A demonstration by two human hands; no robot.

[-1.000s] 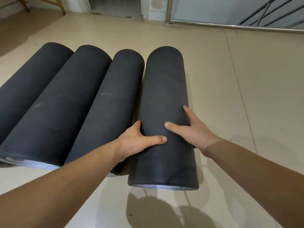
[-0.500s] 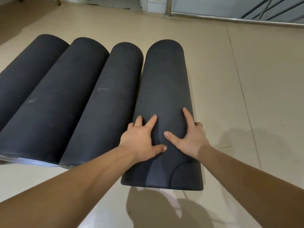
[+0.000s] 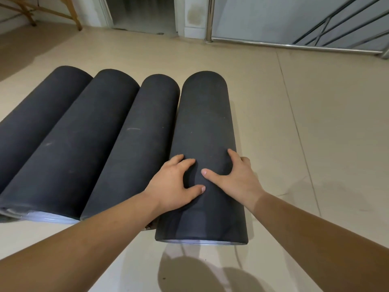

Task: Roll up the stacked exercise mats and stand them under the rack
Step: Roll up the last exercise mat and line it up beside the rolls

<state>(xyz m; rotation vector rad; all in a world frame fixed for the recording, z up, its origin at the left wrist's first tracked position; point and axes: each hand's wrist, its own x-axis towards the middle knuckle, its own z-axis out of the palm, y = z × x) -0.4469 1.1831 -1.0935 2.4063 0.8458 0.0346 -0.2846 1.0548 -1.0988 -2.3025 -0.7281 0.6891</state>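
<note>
Hands grip rightmost mat, three rolls just beside

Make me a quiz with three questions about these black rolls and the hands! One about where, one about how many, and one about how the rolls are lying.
1. Where are the left hand and right hand?
A) up in the air
B) on the rightmost mat
C) on the roll farthest left

2. How many black rolled mats lie on the floor?
A) two
B) four
C) six

3. How are they lying?
A) standing upright
B) spread out flat
C) rolled up, on their sides

Answers:
1 B: both hands sit on the roll farthest right.
2 B: four dark rolls lie side by side.
3 C: each is a tube lying lengthwise on the tiles.
</note>
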